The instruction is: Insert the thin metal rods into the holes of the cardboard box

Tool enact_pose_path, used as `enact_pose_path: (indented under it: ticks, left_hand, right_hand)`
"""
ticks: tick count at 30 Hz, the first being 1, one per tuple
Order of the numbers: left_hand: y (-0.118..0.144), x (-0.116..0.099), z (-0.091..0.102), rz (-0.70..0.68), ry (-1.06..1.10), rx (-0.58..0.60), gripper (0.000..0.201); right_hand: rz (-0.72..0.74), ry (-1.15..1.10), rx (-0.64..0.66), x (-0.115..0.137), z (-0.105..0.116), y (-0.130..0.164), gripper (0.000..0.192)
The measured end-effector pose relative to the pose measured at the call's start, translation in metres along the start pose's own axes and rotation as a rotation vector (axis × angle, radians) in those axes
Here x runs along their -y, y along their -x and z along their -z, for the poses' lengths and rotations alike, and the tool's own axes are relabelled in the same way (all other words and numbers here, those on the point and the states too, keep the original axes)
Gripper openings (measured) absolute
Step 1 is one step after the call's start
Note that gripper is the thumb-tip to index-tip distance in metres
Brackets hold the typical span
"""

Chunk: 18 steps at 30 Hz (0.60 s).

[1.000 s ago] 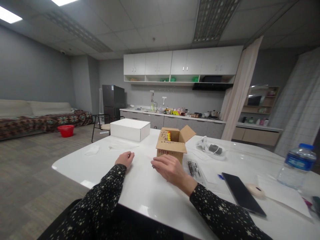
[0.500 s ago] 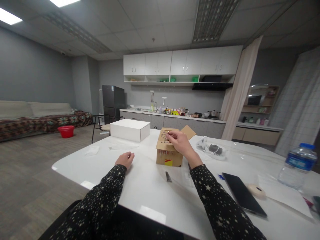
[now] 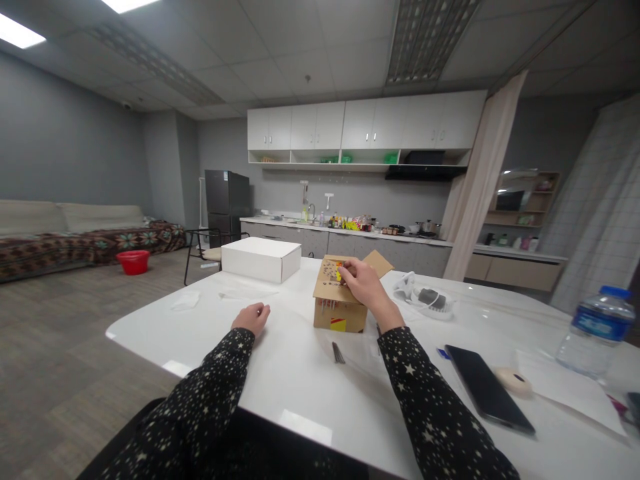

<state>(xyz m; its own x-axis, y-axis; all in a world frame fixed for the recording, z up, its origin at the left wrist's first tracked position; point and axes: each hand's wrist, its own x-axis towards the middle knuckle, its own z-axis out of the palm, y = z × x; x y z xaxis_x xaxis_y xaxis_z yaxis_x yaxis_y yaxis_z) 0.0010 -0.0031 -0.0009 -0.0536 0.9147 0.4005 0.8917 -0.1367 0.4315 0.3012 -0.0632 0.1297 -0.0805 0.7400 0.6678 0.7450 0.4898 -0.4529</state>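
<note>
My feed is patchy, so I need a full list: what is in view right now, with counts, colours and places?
cardboard box: 1, brown, table centre, holes in its top flap
white box: 1, white, closed, far left of the table
small dark item: 1, dark, thin, on the table before the cardboard box
phone: 1, black, flat, right of the right sleeve
water bottle: 1, clear with blue cap, far right
table: 1, white
red basin: 1, red, floor at left
left hand: loosely curled, resting on the table, holding nothing visible
right hand: on top of the cardboard box, fingertips pinched at its holed flap
</note>
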Motion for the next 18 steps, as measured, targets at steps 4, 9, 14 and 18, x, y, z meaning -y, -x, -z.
enact_pose_path:
  ticks: [4,9,14,18]
  left_hand:
    - [0.001,-0.002,0.001,0.001,-0.008,-0.009,0.037]
    - [0.002,-0.003,0.002,0.009,-0.012,-0.008,0.036]
    - [0.003,-0.005,0.004,0.014,-0.012,-0.007,0.036]
    - [0.004,-0.006,0.004,0.014,-0.009,-0.006,0.036]
  right_hand:
    - [0.039,0.028,-0.011,-0.004,-0.006,-0.002,0.024]
    - [0.069,0.091,0.062,0.001,0.0,-0.007,0.024]
    - [0.07,0.12,0.18,0.005,0.017,-0.007,0.02]
    - [0.028,0.094,0.277,0.005,0.028,-0.003,0.021]
